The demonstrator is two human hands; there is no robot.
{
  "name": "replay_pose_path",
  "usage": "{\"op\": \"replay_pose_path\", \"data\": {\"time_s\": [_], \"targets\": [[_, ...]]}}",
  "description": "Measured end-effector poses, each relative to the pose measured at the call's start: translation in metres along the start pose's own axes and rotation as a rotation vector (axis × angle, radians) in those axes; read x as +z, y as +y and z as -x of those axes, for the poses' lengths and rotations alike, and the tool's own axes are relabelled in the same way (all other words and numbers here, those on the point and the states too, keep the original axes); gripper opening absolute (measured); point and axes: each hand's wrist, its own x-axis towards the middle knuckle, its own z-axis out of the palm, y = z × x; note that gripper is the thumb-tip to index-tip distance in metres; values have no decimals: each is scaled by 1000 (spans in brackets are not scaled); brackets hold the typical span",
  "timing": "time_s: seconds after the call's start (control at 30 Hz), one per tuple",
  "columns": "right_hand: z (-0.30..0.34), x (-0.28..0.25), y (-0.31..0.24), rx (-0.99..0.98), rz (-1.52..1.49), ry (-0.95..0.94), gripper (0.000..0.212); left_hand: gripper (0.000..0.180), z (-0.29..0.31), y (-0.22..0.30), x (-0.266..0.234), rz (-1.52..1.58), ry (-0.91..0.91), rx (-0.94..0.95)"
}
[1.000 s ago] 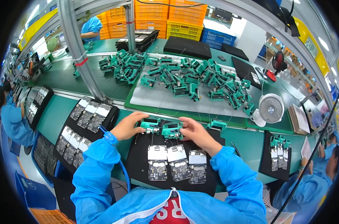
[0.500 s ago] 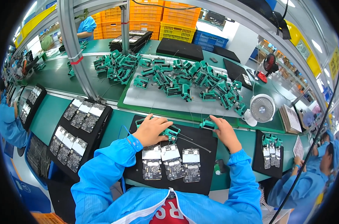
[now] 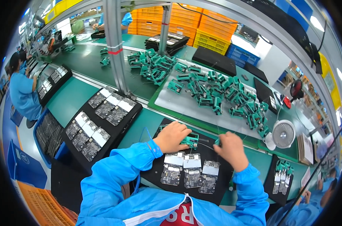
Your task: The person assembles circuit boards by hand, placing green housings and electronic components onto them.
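Observation:
My left hand [image 3: 173, 136] rests at the far part of a black foam mat [image 3: 225, 174], its fingers bent over green plastic fixtures. One green fixture [image 3: 191, 140] shows beside its fingertips; another is partly hidden under the hand. My right hand [image 3: 232, 150] is curled closed at the mat's right side, with a bit of a green fixture [image 3: 217, 142] showing at its fingertips. Three circuit boards lie in a row just nearer to me: a left board [image 3: 171, 175], a middle board [image 3: 193, 176] and a right board [image 3: 208, 180], each with a pale strip.
Green fixtures [image 3: 212, 90] lie heaped on a grey-white sheet beyond the mat. To the left, a foam tray [image 3: 130, 117] carries several boards. A metal post [image 3: 115, 49] stands behind it. At right are a white fan [image 3: 283, 135] and another mat [image 3: 269, 177] with boards and green fixtures.
The whole view has shifted, moving the scene rightward. My right hand has come closer to my left and the boards, its fingers now curled tighter. My left hand stays over the fixtures.

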Motion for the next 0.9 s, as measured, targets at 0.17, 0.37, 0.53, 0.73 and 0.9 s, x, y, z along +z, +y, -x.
{"op": "replay_pose_path", "data": {"time_s": [0.17,0.37,0.53,0.73,0.9], "targets": [[-38,16,-13,-100,-394,33,17,61,3,6,0,-53,86,54],[-149,-30,-21,-198,-479,-189,28,71,14,6,-1,-52,-28,-9],[-309,10,-62,-425,-442,-178,70,78,17,4,-5,37,-58,-27],[-455,78,-114,-283,-177,-315,122,55,20,1,-2,53,-50,34],[-499,83,-120,-197,-50,-531,137,27,27,-3,-4,-23,-75,12]]}}
